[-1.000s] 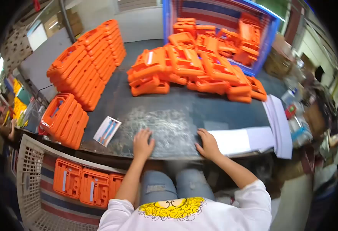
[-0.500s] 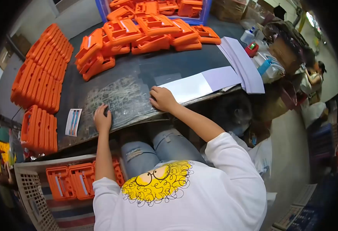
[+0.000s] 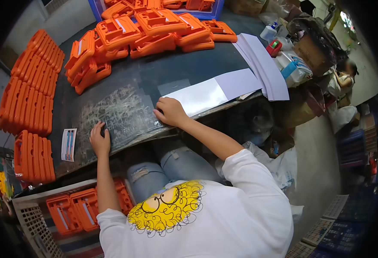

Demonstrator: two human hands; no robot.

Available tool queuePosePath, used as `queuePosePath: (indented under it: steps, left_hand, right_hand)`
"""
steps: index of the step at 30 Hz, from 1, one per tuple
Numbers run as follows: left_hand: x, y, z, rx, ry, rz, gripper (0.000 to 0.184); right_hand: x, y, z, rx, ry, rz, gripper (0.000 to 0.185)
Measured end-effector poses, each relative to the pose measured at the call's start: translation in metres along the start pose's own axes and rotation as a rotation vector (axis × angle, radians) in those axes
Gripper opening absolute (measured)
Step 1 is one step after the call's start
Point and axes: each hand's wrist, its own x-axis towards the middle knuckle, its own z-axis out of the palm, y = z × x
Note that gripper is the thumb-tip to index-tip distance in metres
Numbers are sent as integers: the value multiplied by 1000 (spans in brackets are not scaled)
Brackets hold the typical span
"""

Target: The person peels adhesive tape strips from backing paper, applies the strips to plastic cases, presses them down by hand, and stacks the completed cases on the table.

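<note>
My left hand (image 3: 100, 139) rests on the front edge of the dark worktable (image 3: 133, 77), fingers loosely apart with nothing in them. A small card with blue stripes (image 3: 69, 145) lies to its left. My right hand (image 3: 171, 112) lies on the table at the left end of a glossy white strip (image 3: 202, 99), its fingers loosely bent and spread. Whether its underside touches the strip is hidden. A stack of pale sheets (image 3: 264, 66) lies at the strip's right end. Orange plastic cases (image 3: 158, 22) are piled loosely beyond my hands.
Orange cases stand in rows (image 3: 34, 86) along the left side. A blue bin (image 3: 217, 9) of cases is at the back. Below left, a pale crate (image 3: 30, 210) holds more cases. A bottle (image 3: 268, 32) and a tape roll (image 3: 275, 46) stand right. Another person (image 3: 344, 79) sits far right.
The view has shifted slightly, so the table and its contents appear further left. Both hands stay at about the same places on the table.
</note>
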Motion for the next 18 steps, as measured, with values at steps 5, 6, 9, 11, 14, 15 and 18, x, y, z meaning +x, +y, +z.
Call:
queuePosePath:
  steps: [5,6,9,11,14,15,18]
  left_hand:
    - [-1,0,0,22,29,28,30]
    - [-2,2,0,36,43,39,30]
    - [-1,1,0,54,44,53,30]
    - [-1,1,-1,42,51,74,31]
    - [-4,0,0,38,45,76,31]
    - [-2,0,0,38,46,78,31]
    - [-5,1,2,13,73,77,32]
  right_hand:
    - [0,9,0,167,8,217,25]
    - [1,12,-1,203,-2,253,26]
    - [0,27,0,609,21,484,27]
    - [-2,35,3,746,29,557,29]
    - [-3,35,2,752,6,586,28]
    - [-4,32,1,709,2,565,27]
    - [-1,29,2,594,-22,521,23]
